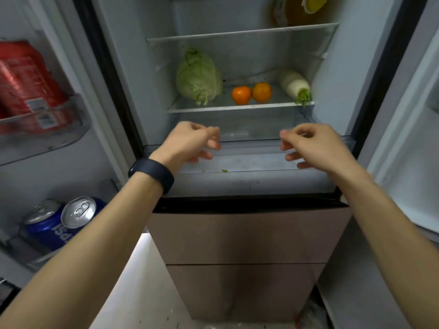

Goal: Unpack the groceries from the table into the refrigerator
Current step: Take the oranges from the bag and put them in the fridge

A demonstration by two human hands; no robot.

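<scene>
The refrigerator stands open in front of me. On its glass shelf [240,107] lie a pale green cabbage [197,76] at the left, two oranges [241,95] [261,91] in the middle and a white radish [294,86] with a green stub at the right. My left hand [193,141], with a dark band on its wrist, and my right hand [311,144] hover side by side over the clear drawer [249,162] below that shelf. Both hands hold nothing, with fingers loosely curled and apart.
The left door's upper bin [45,129] holds red cans in a pack [26,86]; its lower bin holds two blue cans [59,222]. A yellow-lidded container [301,8] sits on the top shelf. Brown drawer fronts [247,236] lie below. The right door [413,138] is open.
</scene>
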